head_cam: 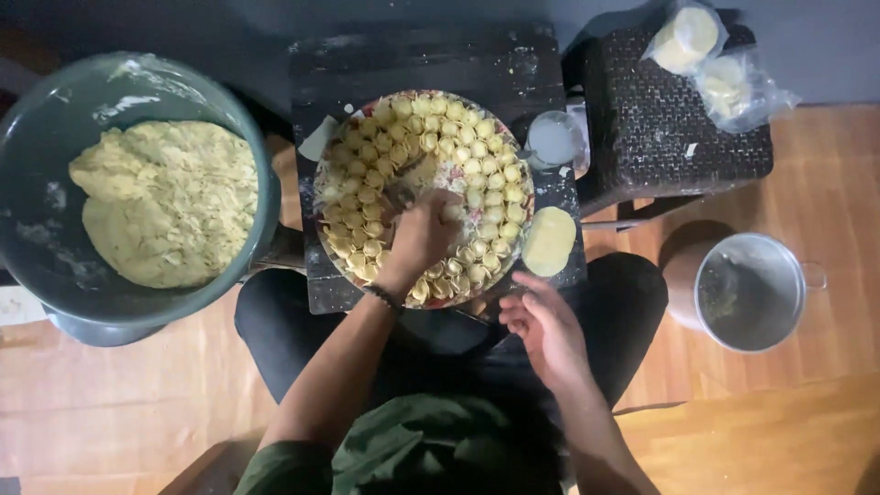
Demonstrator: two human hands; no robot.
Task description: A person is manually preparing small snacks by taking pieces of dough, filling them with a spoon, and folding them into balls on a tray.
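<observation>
A round patterned tray on a small dark floured table holds several rows of folded dumplings. My left hand reaches over the middle of the tray with its fingers closed around something I cannot make out, probably a dumpling. My right hand hovers open, palm up, just off the tray's near right edge and holds nothing. A stack of round dough wrappers lies to the right of the tray, close to my right hand.
A big grey-green bowl of pale filling stands at the left. A small cup of water sits behind the wrappers. A dark woven stool carries bagged wrappers. A metal pot rests on the wooden floor.
</observation>
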